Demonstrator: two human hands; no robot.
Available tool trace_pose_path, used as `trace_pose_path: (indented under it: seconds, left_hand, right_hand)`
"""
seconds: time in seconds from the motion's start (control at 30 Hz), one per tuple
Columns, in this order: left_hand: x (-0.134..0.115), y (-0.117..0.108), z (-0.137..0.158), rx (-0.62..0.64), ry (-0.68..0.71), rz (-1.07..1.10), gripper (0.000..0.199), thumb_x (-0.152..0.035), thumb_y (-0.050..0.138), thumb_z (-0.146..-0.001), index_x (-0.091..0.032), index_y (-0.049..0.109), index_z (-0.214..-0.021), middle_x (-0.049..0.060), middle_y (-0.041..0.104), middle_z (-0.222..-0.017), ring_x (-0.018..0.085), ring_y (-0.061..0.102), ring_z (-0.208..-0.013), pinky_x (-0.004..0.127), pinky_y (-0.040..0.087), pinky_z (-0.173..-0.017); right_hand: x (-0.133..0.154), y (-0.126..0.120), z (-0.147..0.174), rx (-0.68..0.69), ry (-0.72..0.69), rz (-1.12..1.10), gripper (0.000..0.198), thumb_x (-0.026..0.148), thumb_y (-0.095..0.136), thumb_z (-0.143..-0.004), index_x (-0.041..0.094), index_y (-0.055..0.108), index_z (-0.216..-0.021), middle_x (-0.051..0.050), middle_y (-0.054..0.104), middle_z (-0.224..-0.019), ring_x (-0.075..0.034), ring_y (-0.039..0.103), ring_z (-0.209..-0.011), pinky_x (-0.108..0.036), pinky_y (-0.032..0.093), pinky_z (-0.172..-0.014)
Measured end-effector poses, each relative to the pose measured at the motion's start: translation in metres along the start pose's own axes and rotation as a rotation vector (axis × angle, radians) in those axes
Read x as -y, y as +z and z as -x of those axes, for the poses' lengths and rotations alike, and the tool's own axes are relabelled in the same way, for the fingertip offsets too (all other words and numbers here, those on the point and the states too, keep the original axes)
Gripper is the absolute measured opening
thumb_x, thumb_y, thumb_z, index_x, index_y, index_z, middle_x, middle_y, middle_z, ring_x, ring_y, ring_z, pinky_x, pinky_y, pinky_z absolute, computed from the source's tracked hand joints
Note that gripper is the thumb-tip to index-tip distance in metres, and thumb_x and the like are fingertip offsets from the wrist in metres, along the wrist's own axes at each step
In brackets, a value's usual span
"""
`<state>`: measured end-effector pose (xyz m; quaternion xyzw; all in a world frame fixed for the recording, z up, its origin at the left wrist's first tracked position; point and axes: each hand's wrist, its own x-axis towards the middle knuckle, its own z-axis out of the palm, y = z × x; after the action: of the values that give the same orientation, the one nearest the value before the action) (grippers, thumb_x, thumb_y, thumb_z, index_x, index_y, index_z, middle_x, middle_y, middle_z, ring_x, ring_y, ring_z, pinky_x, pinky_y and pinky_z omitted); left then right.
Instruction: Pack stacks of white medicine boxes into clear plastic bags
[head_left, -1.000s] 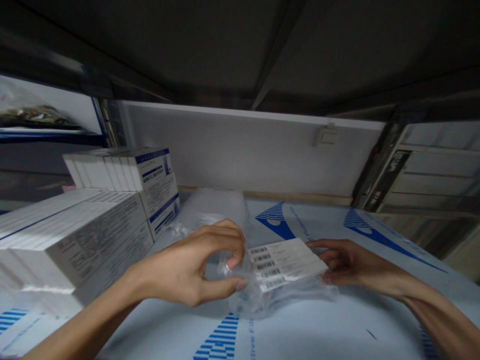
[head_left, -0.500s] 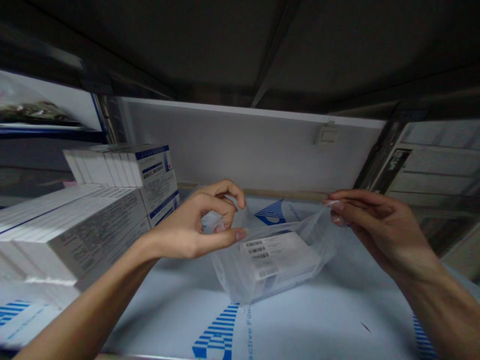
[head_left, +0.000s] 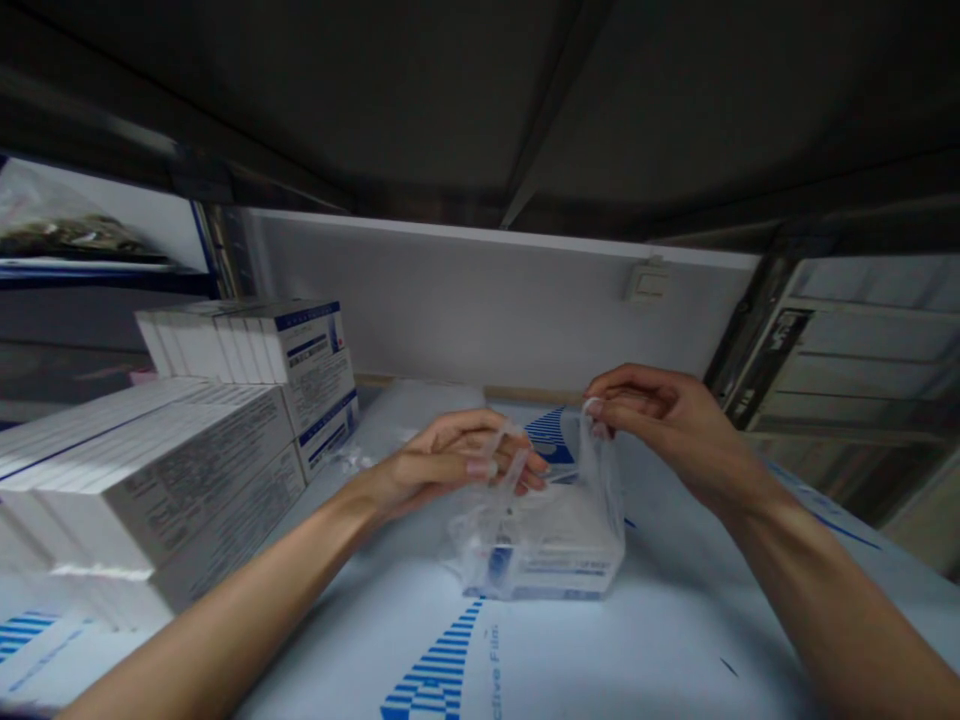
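Film-covered surface (head_left: 600, 660): your right hand (head_left: 679, 425) pinches bag (head_left: 474, 535); strap (head_left: 513, 472) crosses left hand (head_left: 439, 458), grip unclear; uneven pull could tip boxes (head_left: 574, 555) inside.

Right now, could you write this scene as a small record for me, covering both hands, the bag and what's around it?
Left hand: strips of the bag lie across it; how firm the hold is, unclear
Right hand: pinches the bag's top edge, raised
Bag: see-through plastic, resting on the table
Inside bag: white-and-blue packaging; box count unclear
Left side: stacked white boxes with blue bands
Table: pale, with blue printed patterns
Back: pale wall with a switch
Overhead: dark shelf
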<state>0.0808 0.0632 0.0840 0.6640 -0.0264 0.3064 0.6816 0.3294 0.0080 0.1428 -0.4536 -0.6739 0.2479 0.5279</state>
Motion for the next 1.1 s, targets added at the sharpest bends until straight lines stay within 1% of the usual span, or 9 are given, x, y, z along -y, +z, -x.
trace_pose_path:
  seconds: [0.17, 0.27, 0.37, 0.47, 0.53, 0.67, 0.77, 0.93, 1.1]
  left_hand:
    - [0.015, 0.01, -0.024, -0.159, -0.144, -0.094, 0.059, -0.029, 0.078, -0.082, -0.02, 0.055, -0.136, 0.0, 0.07, -0.075, 0.012, 0.064, -0.059, 0.026, 0.049, -0.064]
    - [0.02, 0.018, -0.035, -0.111, -0.261, -0.262, 0.05, -0.039, 0.077, -0.083, -0.015, 0.06, -0.124, -0.007, 0.058, -0.057, 0.007, 0.048, -0.044, 0.019, 0.036, -0.046]
    - [0.025, 0.022, -0.038, -0.127, -0.259, -0.402, 0.036, -0.05, 0.065, -0.092, -0.014, 0.066, -0.096, -0.008, 0.05, -0.049, 0.005, 0.039, -0.039, 0.019, 0.029, -0.041]
    - [0.031, 0.022, -0.034, -0.228, -0.188, -0.397, 0.043, -0.056, 0.054, -0.096, -0.015, 0.064, -0.086, -0.007, 0.049, -0.051, 0.005, 0.038, -0.039, 0.019, 0.028, -0.04]
    - [0.033, 0.022, -0.03, -0.231, -0.166, -0.386, 0.046, -0.058, 0.051, -0.097, -0.016, 0.061, -0.08, -0.007, 0.049, -0.051, 0.005, 0.04, -0.04, 0.019, 0.031, -0.041]
    - [0.034, 0.026, -0.026, -0.279, -0.146, -0.427, 0.042, -0.053, 0.052, -0.098, -0.016, 0.058, -0.08, -0.005, 0.055, -0.057, 0.006, 0.049, -0.045, 0.018, 0.038, -0.045]
    - [0.033, 0.031, -0.03, -0.36, -0.12, -0.391, 0.035, -0.05, 0.058, -0.096, -0.017, 0.057, -0.085, -0.005, 0.057, -0.06, 0.006, 0.052, -0.044, 0.018, 0.039, -0.042]
    - [0.028, 0.034, -0.033, -0.384, -0.141, -0.346, 0.03, -0.045, 0.064, -0.093, -0.016, 0.061, -0.083, -0.005, 0.059, -0.055, 0.007, 0.053, -0.044, 0.017, 0.039, -0.043]
    - [0.026, 0.033, -0.026, -0.46, 0.002, -0.7, 0.011, -0.022, 0.065, -0.09, -0.017, 0.07, -0.098, 0.0, 0.073, -0.079, 0.011, 0.066, -0.062, 0.022, 0.052, -0.06]
  right_hand:
    - [0.001, 0.005, -0.007, 0.175, 0.063, -0.007, 0.031, 0.042, 0.086, -0.068, 0.018, 0.067, -0.071, 0.004, 0.058, -0.054, -0.008, 0.049, -0.049, -0.022, 0.038, -0.047]
    - [0.002, 0.014, -0.01, 0.267, 0.128, -0.138, 0.035, 0.043, 0.088, -0.066, 0.019, 0.063, -0.073, 0.005, 0.061, -0.054, -0.009, 0.053, -0.048, -0.022, 0.041, -0.048]
    - [-0.001, 0.019, -0.009, 0.299, 0.152, -0.192, 0.038, 0.04, 0.091, -0.061, 0.02, 0.065, -0.081, -0.002, 0.075, -0.077, -0.015, 0.067, -0.064, -0.027, 0.053, -0.059]
    - [-0.012, 0.015, -0.005, 0.195, -0.026, -0.084, 0.038, 0.035, 0.09, -0.063, 0.022, 0.07, -0.093, -0.005, 0.076, -0.097, -0.02, 0.071, -0.088, -0.034, 0.058, -0.079]
    - [-0.021, 0.011, 0.001, 0.183, -0.132, 0.032, 0.034, 0.036, 0.087, -0.069, 0.023, 0.072, -0.096, -0.004, 0.075, -0.098, -0.02, 0.07, -0.092, -0.035, 0.057, -0.085]
    - [-0.031, 0.006, 0.01, 0.339, -0.066, 0.156, 0.023, 0.043, 0.079, -0.08, 0.021, 0.073, -0.084, -0.001, 0.071, -0.08, -0.016, 0.064, -0.072, -0.031, 0.054, -0.07]
    - [-0.028, 0.005, 0.014, 0.292, -0.126, 0.194, 0.025, 0.044, 0.076, -0.084, 0.021, 0.071, -0.075, 0.0, 0.065, -0.071, -0.014, 0.059, -0.067, -0.029, 0.049, -0.064]
    - [-0.025, 0.005, 0.015, 0.439, -0.327, 0.226, 0.012, 0.035, 0.075, -0.087, 0.025, 0.079, -0.082, -0.003, 0.067, -0.091, -0.016, 0.064, -0.087, -0.031, 0.051, -0.078]
    - [-0.038, 0.02, 0.015, 0.091, -0.319, 0.273, 0.021, 0.035, 0.082, -0.077, 0.022, 0.066, -0.077, -0.003, 0.067, -0.089, -0.016, 0.063, -0.076, -0.031, 0.054, -0.071]
